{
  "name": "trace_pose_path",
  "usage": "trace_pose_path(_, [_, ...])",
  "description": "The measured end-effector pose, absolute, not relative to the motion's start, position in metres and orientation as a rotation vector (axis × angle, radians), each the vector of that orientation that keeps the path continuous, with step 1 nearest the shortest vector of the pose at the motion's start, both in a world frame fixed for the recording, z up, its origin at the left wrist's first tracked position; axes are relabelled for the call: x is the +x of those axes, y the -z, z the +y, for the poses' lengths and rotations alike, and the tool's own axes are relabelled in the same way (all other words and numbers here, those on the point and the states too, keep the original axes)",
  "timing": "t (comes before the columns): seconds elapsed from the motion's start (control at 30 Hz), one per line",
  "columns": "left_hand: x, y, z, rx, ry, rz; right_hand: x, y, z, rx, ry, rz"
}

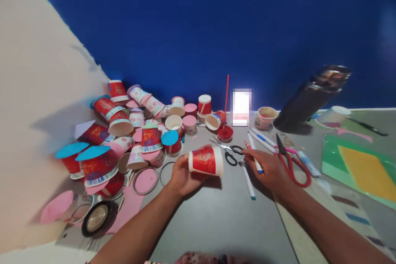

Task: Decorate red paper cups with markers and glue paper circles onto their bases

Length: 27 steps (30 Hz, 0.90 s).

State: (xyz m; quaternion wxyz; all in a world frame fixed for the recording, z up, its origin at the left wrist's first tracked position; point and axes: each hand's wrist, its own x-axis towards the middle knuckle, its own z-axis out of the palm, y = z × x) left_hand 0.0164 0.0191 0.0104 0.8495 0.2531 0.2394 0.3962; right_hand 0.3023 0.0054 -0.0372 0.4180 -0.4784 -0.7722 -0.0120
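From here I see the left hand (182,177) clasping a red paper cup (204,161), tipped sideways above the grey table (210,222); its pale printing I can't read. The right hand (269,169) is among white markers (248,181), and I can't tell whether its fingers pinch one

Moderate light leaves soft shadow beneath the red paper cup (202,161); a pixelated white rectangle (241,106) glares against the dim blue wall (198,29); blurred edges stretch the black bottle (305,103).

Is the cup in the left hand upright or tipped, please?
Tipped: the red cup lies sideways in the left hand, wider end facing right.
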Motion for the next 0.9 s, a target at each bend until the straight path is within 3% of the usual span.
trace_pose_path(0.9, [0.027, 0.003, 0.019, 0.677, -0.599, 0.424, 0.277, 0.008, -0.025, -1.001, -0.001, -2.102])
